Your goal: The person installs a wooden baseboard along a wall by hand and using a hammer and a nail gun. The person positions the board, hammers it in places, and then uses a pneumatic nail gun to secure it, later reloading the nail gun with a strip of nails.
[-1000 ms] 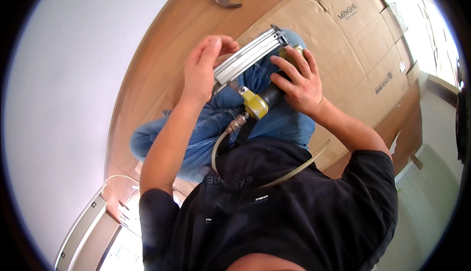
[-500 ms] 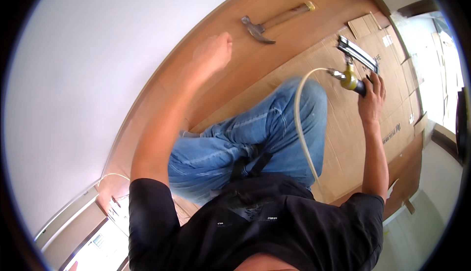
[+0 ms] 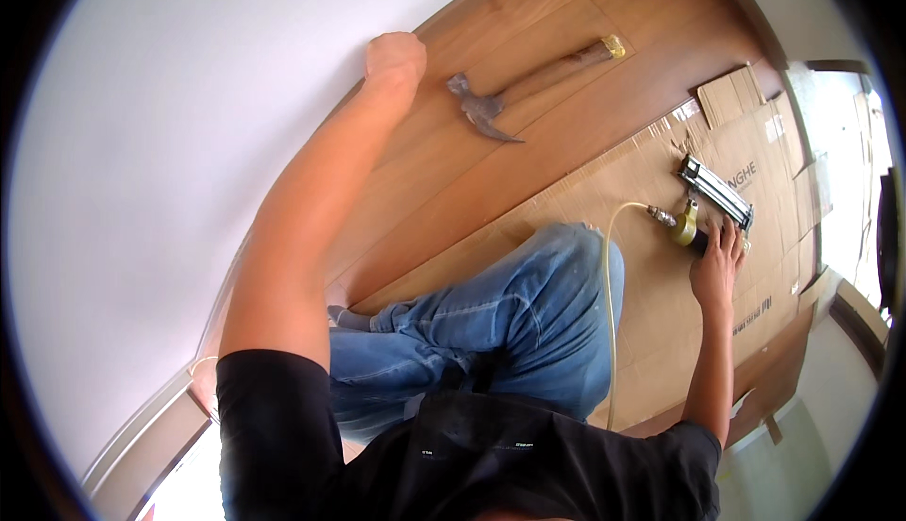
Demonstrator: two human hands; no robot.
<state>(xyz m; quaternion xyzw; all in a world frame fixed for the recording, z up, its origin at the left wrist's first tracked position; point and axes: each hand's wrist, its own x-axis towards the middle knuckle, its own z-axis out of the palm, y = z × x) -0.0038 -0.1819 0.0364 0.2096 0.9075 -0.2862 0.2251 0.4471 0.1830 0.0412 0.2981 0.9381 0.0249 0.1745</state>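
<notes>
My left hand (image 3: 394,57) is closed with its fingers curled, against the skirting at the foot of the white wall; whatever it may hold is hidden. To its right a claw hammer (image 3: 481,106) lies on the wooden floor, its worn handle ending in yellow. On the right, my right hand (image 3: 719,261) has its fingers around the dark grip of an air nail gun (image 3: 719,193). The tool has a silvery magazine and an olive-yellow body and is low over the cardboard, perhaps resting on it. A pale air hose (image 3: 609,304) runs from its metal coupling toward me.
Flattened cardboard (image 3: 651,285) covers the floor at right and under my bent, jeans-clad leg (image 3: 528,294). Along the left curves the white wall (image 3: 189,143). Bare wood planks (image 3: 557,115) lie between wall and cardboard. A bright doorway (image 3: 849,143) opens at far right.
My left hand has moved left and come to the wall's foot. My right hand and the nail gun have come lower and nearer to me over the cardboard. The view has shifted; the hammer lies still.
</notes>
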